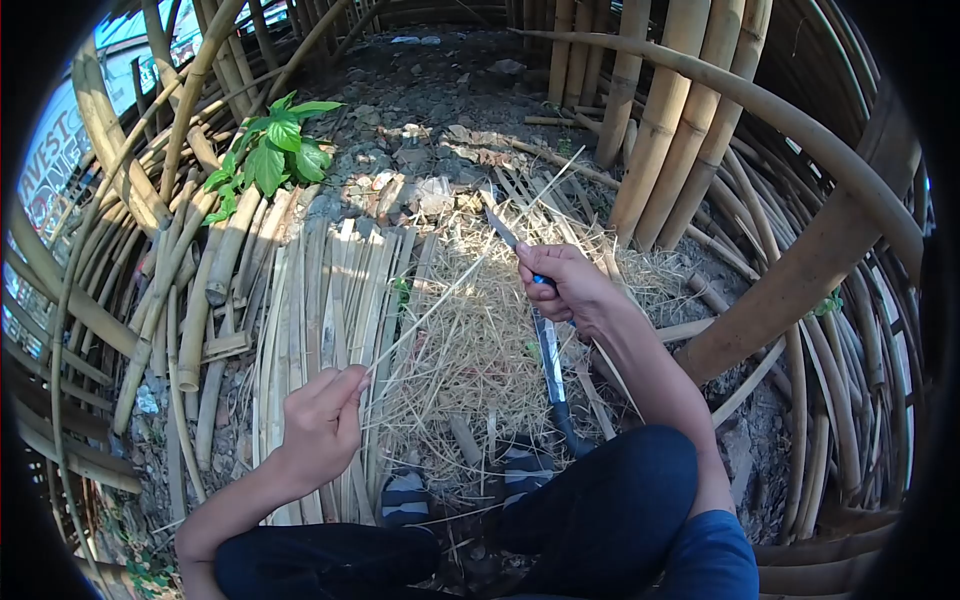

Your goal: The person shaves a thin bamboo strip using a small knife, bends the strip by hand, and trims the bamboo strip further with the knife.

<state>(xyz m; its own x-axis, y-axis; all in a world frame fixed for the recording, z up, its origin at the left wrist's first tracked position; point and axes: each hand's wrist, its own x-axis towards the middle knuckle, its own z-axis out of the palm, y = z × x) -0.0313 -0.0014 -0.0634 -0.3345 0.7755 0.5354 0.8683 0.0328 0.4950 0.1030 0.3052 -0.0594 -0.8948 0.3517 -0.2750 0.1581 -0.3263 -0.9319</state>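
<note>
My left hand [325, 425] is closed, its fingers pinching the lower end of a thin bamboo strip [446, 291]. The strip slants up and to the right, passing right at the blade of a knife [502, 228]. My right hand [562, 285] is wrapped round the knife's handle, where a bit of blue shows, and the blade points up and away to the left. Below that hand, a long metal blade [550, 360] with a dark curved handle [571, 436] leans close to my knee.
Pale bamboo shavings [460, 345] cover the ground between my feet and the stones. Split bamboo slats [320, 310] lie at the left. Bamboo poles [665, 120] stand at the right, with a thick slanting pole [780, 290] nearer. A leafy green plant [270, 150] grows at the back left.
</note>
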